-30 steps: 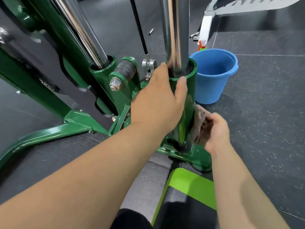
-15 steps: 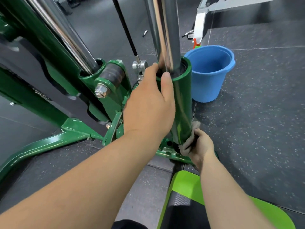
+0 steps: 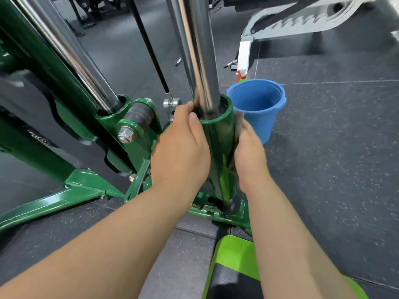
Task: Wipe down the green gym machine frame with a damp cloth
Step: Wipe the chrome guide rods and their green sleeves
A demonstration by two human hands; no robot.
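Our left hand (image 3: 180, 155) wrapped around the green frame post (image 3: 218, 147), right hand (image 3: 248, 152) pressing the cloth (image 3: 238, 124) to its far side, blue bucket (image 3: 259, 104) just beyond our right hand, chrome rod (image 3: 194, 50) rising between.

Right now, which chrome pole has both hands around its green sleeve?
The upright chrome pole beside the blue bucket; the slanted pole further left stands untouched.

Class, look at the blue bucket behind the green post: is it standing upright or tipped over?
Upright. The blue bucket stands on the floor with its round opening facing up, and its inside wall is visible. Whether it holds water cannot be told.
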